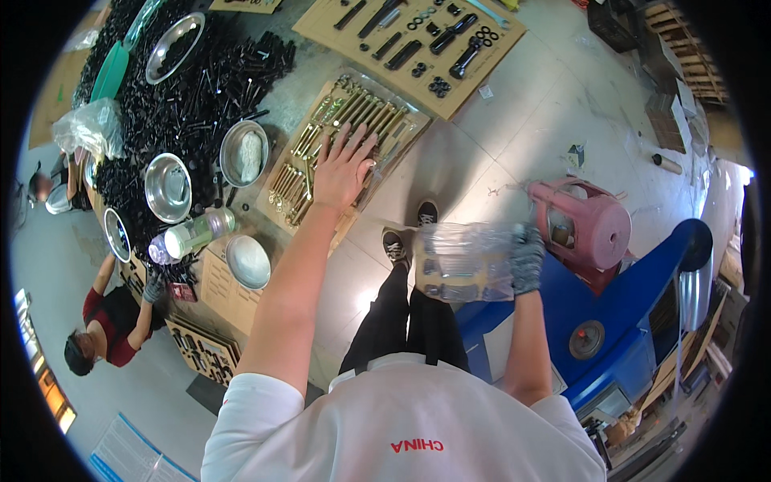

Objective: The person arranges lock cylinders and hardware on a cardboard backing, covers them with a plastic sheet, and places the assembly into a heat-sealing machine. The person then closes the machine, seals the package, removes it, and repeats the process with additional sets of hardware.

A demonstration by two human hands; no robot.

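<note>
My left hand [341, 165] is bare, its fingers spread over rows of gold-coloured bolts [384, 114]; I cannot tell how firmly it touches them. The bolts lie on a brown cardboard sheet [341, 233] at the table's edge, and clear plastic shows along its right side. Away to the right, my right hand [527, 259], in a grey glove, grips the edge of a clear plastic moulded tray [462, 261]. That tray hangs above the floor, in front of my legs. What lies in its pockets is hard to make out.
A cardboard sheet of black bolts and nuts [409, 48] lies beyond. To the left are heaped black bolts [213, 88], metal bowls [168, 188] and a bottle [199, 230]. A pink stool [594, 229] and blue machine [618, 321] stand right. Another person [112, 321] works at far left.
</note>
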